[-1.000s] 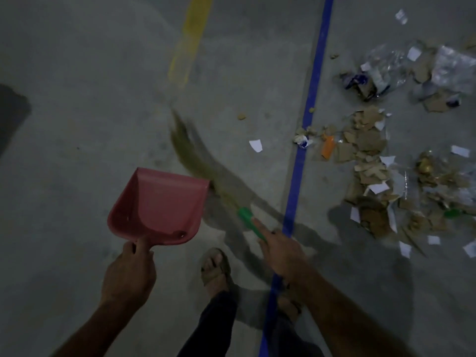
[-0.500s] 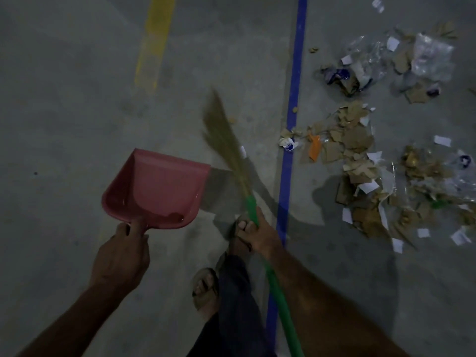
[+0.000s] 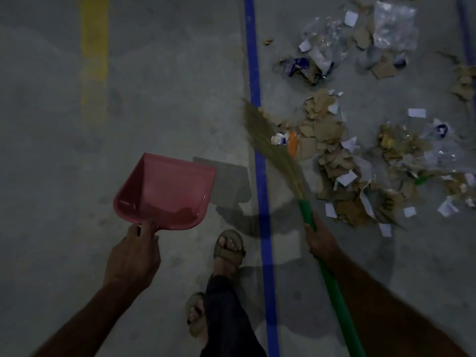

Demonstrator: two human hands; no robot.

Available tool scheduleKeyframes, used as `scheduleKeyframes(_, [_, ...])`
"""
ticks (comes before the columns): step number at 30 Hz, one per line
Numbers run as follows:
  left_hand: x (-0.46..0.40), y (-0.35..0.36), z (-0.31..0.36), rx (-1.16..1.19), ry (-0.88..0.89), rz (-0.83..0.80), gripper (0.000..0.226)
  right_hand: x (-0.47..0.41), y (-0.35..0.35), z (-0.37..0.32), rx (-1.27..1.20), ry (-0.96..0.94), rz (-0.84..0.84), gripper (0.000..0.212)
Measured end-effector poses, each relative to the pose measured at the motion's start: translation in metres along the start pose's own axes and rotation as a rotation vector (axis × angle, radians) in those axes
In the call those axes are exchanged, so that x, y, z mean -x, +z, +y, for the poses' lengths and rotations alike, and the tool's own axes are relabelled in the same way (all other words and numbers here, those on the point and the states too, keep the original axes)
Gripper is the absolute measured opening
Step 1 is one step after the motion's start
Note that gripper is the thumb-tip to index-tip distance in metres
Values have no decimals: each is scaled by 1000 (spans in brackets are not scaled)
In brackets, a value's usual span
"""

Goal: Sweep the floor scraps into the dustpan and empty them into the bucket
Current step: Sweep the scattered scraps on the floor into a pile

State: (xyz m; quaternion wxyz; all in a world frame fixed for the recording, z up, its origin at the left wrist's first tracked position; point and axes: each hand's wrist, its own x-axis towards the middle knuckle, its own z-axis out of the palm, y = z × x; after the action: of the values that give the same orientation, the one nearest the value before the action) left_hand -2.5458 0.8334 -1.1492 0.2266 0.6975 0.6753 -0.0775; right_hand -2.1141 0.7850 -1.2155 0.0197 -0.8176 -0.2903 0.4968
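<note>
A dim, downward view of a smooth grey concrete floor [image 3: 64,176], crossed by a blue painted line [image 3: 261,176] and a faded yellow stripe [image 3: 94,60]. The person's left hand [image 3: 131,258] clasps the short handle of a pink plastic dustpan [image 3: 167,191], a glossy, flared scoop with raised side walls, held out to the left of the blue line with its wide mouth facing away. Whether it touches the floor cannot be told. The right hand [image 3: 320,240] wraps around the smooth green handle of a broom [image 3: 278,153], whose long, tapering tuft of straw-coloured bristles slants up and left, its tip reaching the blue line and its side brushing the near edge of the scraps [image 3: 332,150]. These lie scattered to the right of the line: torn brown cardboard pieces, small white paper rectangles, crinkled clear plastic bags [image 3: 394,24] and 1 small orange piece [image 3: 292,145]. Between the arms, 2 feet in tan strapped sandals [image 3: 229,247] stand just left of the blue line, below a dark trouser leg.
</note>
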Motion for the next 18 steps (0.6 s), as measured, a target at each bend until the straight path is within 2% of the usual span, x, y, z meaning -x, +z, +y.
scheduleKeyframes(4, [-33, -17, 26, 2, 55, 2, 31, -11, -29, 4, -135, 109, 88, 62])
scheduleKeyframes(7, [-56, -31, 39, -7, 75, 14, 34, -2, -45, -2, -134, 150, 184, 51])
scheduleKeyframes(12, [-82, -50, 49, 2, 88, 39, 34, 39, -44, -2, -77, 56, 346, 59])
scheduleKeyframes(15, [-95, -53, 40, -21, 50, 35, 31, 62, -30, -6, -53, 63, 367, 53])
scheduleKeyframes(18, [-107, -56, 25, -66, 72, 38, 29, 76, -12, -9, -36, 65, 427, 57])
